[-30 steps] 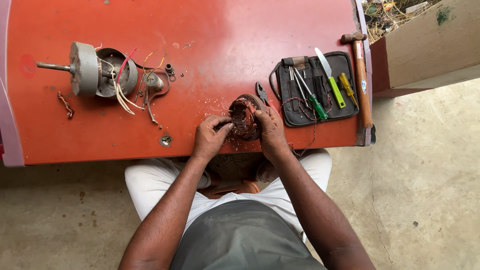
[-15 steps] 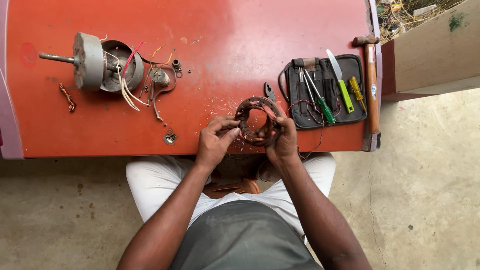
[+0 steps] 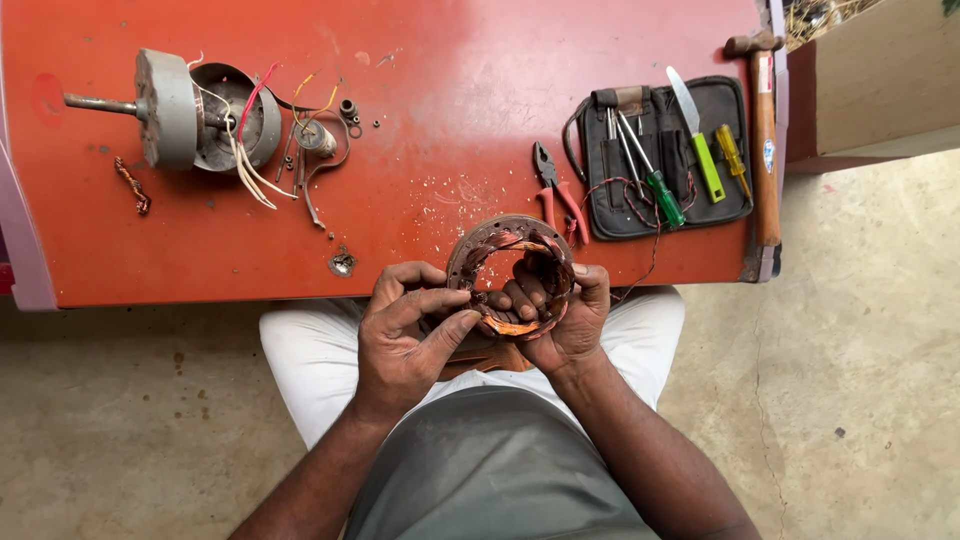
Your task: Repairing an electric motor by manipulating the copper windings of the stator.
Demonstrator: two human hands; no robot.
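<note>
A round rusty-brown stator ring [image 3: 490, 238] with copper windings is held tilted over the near edge of the red table [image 3: 420, 150]. My right hand [image 3: 562, 322] grips its right and lower side, fingers reaching through the middle. My left hand [image 3: 405, 330] pinches the ring's lower left rim with thumb and fingers.
A grey motor housing with a shaft and loose coloured wires [image 3: 195, 115] lies at the table's far left. Red-handled pliers [image 3: 556, 190] lie beside a black tool pouch [image 3: 725, 150] holding screwdrivers. A wooden-handled hammer [image 3: 765, 140] lies along the right edge. Small screws and copper bits are scattered about.
The stator ring has been lifted off the table and tipped up toward me, both hands coming closer to the near edge. The pliers now lie uncovered.
</note>
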